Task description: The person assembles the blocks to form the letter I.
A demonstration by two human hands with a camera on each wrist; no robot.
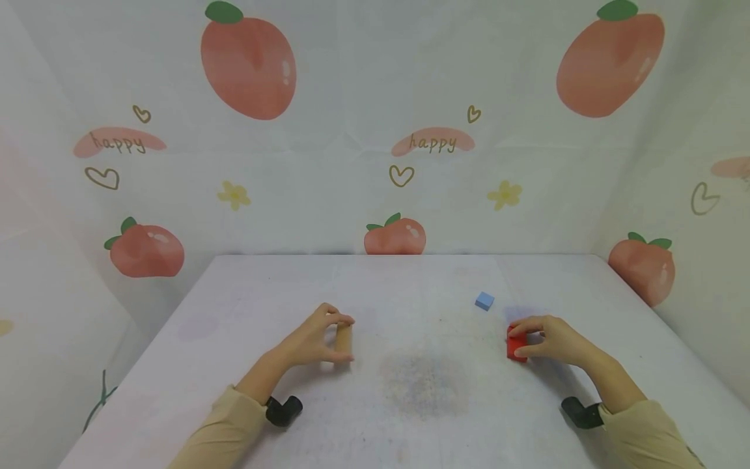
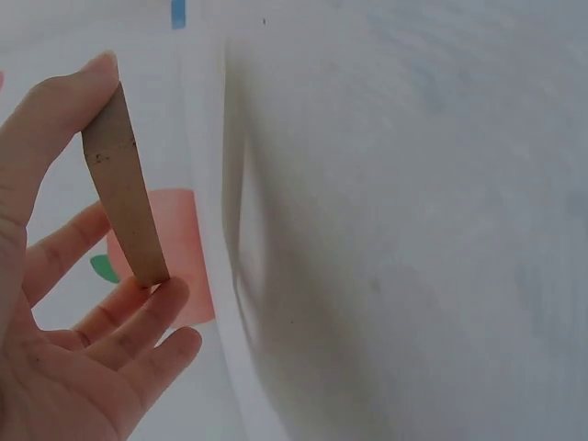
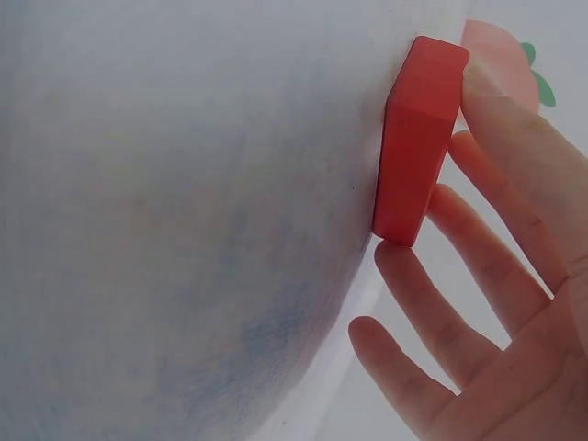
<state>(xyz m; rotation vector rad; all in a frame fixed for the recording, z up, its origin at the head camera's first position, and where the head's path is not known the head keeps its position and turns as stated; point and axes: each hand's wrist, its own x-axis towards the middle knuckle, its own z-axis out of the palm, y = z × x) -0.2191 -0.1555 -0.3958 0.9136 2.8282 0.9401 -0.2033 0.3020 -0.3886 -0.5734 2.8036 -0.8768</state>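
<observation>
My left hand [image 1: 319, 339] pinches a plain wooden block [image 1: 343, 339] by its two ends, thumb at the near end and fingertips at the far one. In the left wrist view this wooden block [image 2: 127, 193] is raised off the table, its shadow beside it. On the right, my right hand [image 1: 553, 340] holds a red block [image 1: 516, 344] between thumb and fingers. The right wrist view shows the red block [image 3: 418, 147] close against the tabletop; whether it touches is unclear. A small blue block [image 1: 484, 301] lies farther back, left of the red one.
The white table [image 1: 422, 286] has a dark smudged patch at its middle front. A white curtain [image 1: 346, 98] printed with peaches hangs behind and along the sides. Black wrist cameras [image 1: 284, 412] are strapped under both wrists.
</observation>
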